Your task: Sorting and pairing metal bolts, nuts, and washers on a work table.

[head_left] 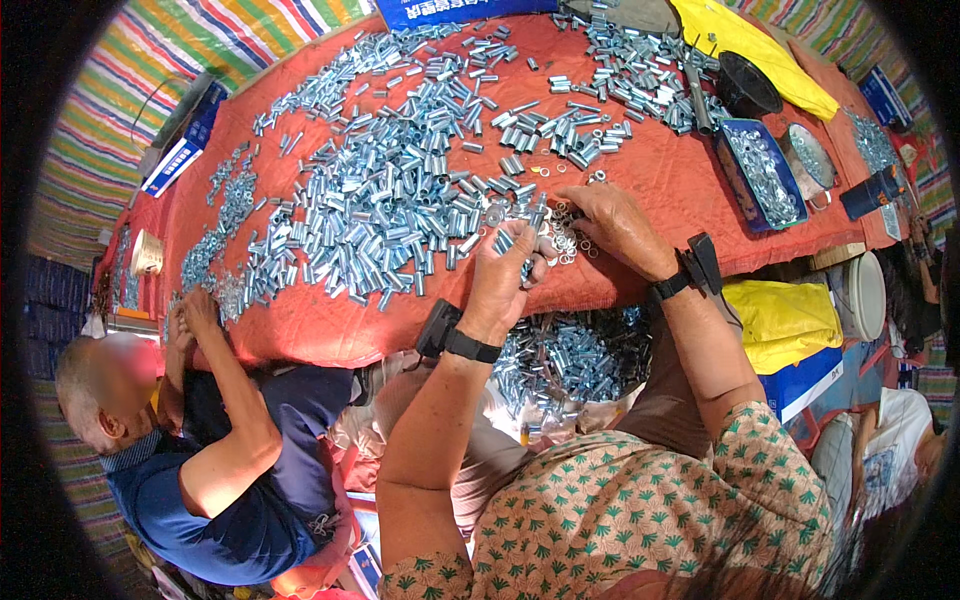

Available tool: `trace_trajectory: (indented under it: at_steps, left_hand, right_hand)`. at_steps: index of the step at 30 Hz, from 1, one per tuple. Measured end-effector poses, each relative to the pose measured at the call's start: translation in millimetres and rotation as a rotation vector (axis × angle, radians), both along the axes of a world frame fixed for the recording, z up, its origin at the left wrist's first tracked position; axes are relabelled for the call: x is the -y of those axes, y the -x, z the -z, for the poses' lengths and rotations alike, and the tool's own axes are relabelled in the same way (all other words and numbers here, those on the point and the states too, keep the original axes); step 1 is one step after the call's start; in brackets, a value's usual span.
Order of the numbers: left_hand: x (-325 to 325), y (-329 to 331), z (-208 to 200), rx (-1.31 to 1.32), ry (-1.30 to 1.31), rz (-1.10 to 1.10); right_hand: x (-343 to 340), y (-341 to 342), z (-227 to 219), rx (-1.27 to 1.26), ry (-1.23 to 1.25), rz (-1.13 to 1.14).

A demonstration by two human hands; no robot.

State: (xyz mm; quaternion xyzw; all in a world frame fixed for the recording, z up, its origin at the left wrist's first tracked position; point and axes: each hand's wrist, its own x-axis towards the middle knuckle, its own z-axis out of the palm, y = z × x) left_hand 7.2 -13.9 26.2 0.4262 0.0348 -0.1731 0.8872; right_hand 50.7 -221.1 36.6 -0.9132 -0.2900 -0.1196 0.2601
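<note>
My left hand (503, 282) is raised over the table's near edge, fingers closed around a small silver metal sleeve (505, 240). Just to its right, my right hand (612, 225) rests on the red cloth, fingertips pinching at a little pile of silver washers (562, 238). A broad heap of silver metal sleeves (400, 190) spreads over the red-covered table (660, 170) ahead of both hands. Each wrist wears a black band with a small black device.
A bag of finished silver pieces (570, 355) sits in my lap below the table edge. A person in a blue shirt (240, 480) works at the left. A blue tray of small parts (762, 175), a black bowl (745, 85) and yellow bags (780, 320) lie to the right.
</note>
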Motion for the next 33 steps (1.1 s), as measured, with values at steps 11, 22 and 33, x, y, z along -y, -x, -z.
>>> trace_trajectory:
  at_steps: [11,22,33]
  left_hand:
    - [-6.6,7.4,6.8,-0.034,-0.115,0.092]
    - [-9.9,8.4,4.1,0.088,-0.271,0.164]
    - [4.6,16.0,2.0,0.282,-0.137,-0.026]
  right_hand:
    - [-13.0,9.1,-27.3,-0.577,-0.818,-0.227]
    - [3.4,2.1,-28.2,-0.716,-0.701,-0.268]
    - [3.3,13.3,-22.8,-0.578,-0.592,-0.078]
